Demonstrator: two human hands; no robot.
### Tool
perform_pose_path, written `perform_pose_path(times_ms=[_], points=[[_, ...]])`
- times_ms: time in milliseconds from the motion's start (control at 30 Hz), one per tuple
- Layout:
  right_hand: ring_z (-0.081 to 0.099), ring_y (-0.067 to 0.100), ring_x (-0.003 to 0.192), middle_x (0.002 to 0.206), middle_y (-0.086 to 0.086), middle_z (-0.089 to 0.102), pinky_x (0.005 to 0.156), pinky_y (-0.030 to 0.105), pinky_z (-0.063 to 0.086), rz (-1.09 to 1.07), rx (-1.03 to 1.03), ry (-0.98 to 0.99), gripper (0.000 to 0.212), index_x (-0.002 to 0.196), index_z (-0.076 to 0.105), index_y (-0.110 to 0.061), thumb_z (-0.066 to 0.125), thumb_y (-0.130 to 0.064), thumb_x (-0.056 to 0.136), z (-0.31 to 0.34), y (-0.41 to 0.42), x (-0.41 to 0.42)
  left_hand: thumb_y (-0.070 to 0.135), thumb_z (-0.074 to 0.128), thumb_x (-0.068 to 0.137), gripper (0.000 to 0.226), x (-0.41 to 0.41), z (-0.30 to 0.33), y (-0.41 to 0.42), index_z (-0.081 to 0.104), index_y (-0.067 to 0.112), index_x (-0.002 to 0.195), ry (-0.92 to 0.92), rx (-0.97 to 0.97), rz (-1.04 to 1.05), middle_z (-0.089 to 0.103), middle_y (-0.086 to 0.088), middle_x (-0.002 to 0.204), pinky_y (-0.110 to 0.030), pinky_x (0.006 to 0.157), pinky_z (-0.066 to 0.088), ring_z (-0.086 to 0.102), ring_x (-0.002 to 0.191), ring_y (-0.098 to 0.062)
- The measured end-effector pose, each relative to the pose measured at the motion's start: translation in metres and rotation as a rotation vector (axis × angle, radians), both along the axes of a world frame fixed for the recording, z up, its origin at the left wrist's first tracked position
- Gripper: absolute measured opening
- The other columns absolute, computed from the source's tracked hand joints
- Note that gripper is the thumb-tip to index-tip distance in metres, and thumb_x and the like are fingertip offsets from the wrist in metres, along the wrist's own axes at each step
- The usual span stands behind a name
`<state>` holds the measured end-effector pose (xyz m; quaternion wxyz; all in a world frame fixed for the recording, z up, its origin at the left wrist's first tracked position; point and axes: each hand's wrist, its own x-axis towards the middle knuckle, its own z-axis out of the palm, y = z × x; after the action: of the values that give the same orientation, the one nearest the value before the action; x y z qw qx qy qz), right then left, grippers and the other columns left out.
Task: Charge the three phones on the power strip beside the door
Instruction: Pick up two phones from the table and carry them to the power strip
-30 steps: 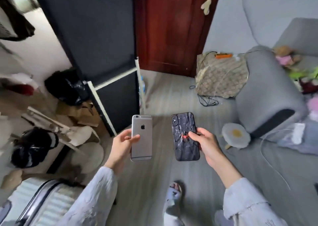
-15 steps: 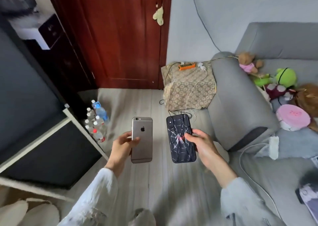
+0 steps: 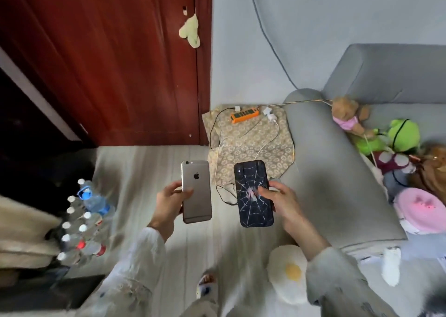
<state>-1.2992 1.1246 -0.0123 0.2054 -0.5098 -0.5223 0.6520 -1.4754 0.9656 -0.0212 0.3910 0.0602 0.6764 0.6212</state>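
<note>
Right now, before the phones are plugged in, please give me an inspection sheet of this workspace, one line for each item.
Surface: pale plank floor; patterned cloth beside the red door.
Job's things: grey phone and black web-pattern phone, both held back side up; orange power strip on the cloth; third phone not seen.
Clutter: water bottles, egg-shaped cushion, plush toys on the grey sofa.
Grippers: left hand holds the grey phone; right hand holds the black one.
Cables: white cable and black cable lie loose across the cloth.
Surroundings: grey wall.
</note>
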Motion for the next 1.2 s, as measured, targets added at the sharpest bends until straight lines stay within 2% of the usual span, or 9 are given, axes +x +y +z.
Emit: perform_pose_path(times_ms=[133,300,600,700,833,967,1067,1133,1200], points=[[0.066,0.011,0.061,0.074,-0.001,0.07,0.05,0.019,0.047,0.005,-0.014,-0.033,0.014,0.077,0.064,-0.021,0.069,-0.007,0.077,-0.002,0.072,-0.02,0.002,0.058,0.083,0.017,-0.029,0.003,0.078,0.063,0.013,0.094,-0.012,-0.038,-0.069,0.066,-0.002,0.078,-0.025,0.055,0.048,0.061,0.067,-0.015],[0.066,0.005,0.052,0.06,-0.009,0.071,0.046,0.016,0.047,-0.036,-0.028,-0.033,0.014,0.08,0.065,-0.02,0.07,-0.008,0.075,-0.01,0.164,-0.047,0.002,0.058,0.083,0.018,-0.062,-0.001,0.17,0.062,0.013,0.098,0.01,-0.053,-0.08,0.066,-0.002,0.08,-0.019,0.049,0.051,0.061,0.067,-0.015],[0.066,0.016,0.067,0.077,0.0,0.07,0.06,0.027,0.049,0.036,-0.059,-0.06,0.013,0.083,0.065,-0.019,0.07,-0.008,0.077,-0.018,0.346,-0.09,0.002,0.057,0.084,0.02,-0.093,-0.018,0.345,0.06,0.014,0.099,-0.029,-0.077,-0.009,0.066,-0.003,0.082,-0.021,0.049,0.051,0.061,0.069,-0.016],[0.065,0.013,0.067,0.075,-0.005,0.067,0.058,0.025,0.047,0.025,-0.071,-0.081,0.013,0.082,0.062,-0.017,0.07,-0.009,0.077,-0.021,0.398,-0.104,0.002,0.058,0.084,0.022,-0.102,-0.027,0.393,0.061,0.013,0.102,-0.051,-0.096,-0.018,0.066,-0.003,0.081,-0.027,0.056,0.05,0.061,0.069,-0.017],[0.062,0.015,0.073,0.083,-0.002,0.063,0.058,0.026,0.045,0.025,-0.118,-0.109,0.027,0.097,0.053,-0.019,0.07,-0.01,0.078,-0.032,0.449,-0.127,0.001,0.058,0.083,0.024,-0.123,-0.042,0.443,0.06,0.014,0.102,-0.082,-0.139,-0.01,0.066,-0.002,0.08,-0.028,0.058,0.05,0.062,0.069,-0.016],[0.064,0.015,0.07,0.082,0.0,0.066,0.057,0.026,0.047,0.048,-0.14,-0.139,0.022,0.096,0.058,-0.014,0.068,-0.007,0.078,-0.05,0.483,-0.156,0.0,0.058,0.083,0.026,-0.15,-0.061,0.479,0.059,0.012,0.107,-0.1,-0.168,-0.012,0.065,-0.001,0.079,-0.028,0.058,0.049,0.061,0.068,-0.015],[0.064,0.018,0.074,0.085,0.003,0.067,0.063,0.029,0.05,0.057,-0.164,-0.164,0.021,0.1,0.061,-0.011,0.066,-0.007,0.08,-0.078,0.506,-0.184,-0.001,0.059,0.082,0.029,-0.177,-0.086,0.509,0.059,0.01,0.109,-0.121,-0.213,-0.013,0.063,-0.001,0.078,-0.023,0.051,0.05,0.059,0.066,-0.014],[0.063,0.018,0.076,0.086,0.003,0.067,0.066,0.03,0.05,0.056,-0.181,-0.18,0.013,0.09,0.062,-0.016,0.065,-0.007,0.081,-0.101,0.518,-0.199,-0.002,0.06,0.082,0.029,-0.194,-0.105,0.523,0.06,0.01,0.108,-0.128,-0.247,-0.017,0.062,0.0,0.076,-0.014,0.041,0.046,0.058,0.064,-0.014],[0.063,0.019,0.077,0.086,0.002,0.067,0.07,0.033,0.049,0.041,-0.191,-0.198,0.014,0.082,0.062,-0.019,0.065,-0.006,0.081,-0.127,0.529,-0.212,-0.003,0.059,0.081,0.029,-0.207,-0.128,0.534,0.06,0.01,0.107,-0.12,-0.28,-0.017,0.062,0.0,0.075,-0.012,0.038,0.043,0.057,0.063,-0.013]])
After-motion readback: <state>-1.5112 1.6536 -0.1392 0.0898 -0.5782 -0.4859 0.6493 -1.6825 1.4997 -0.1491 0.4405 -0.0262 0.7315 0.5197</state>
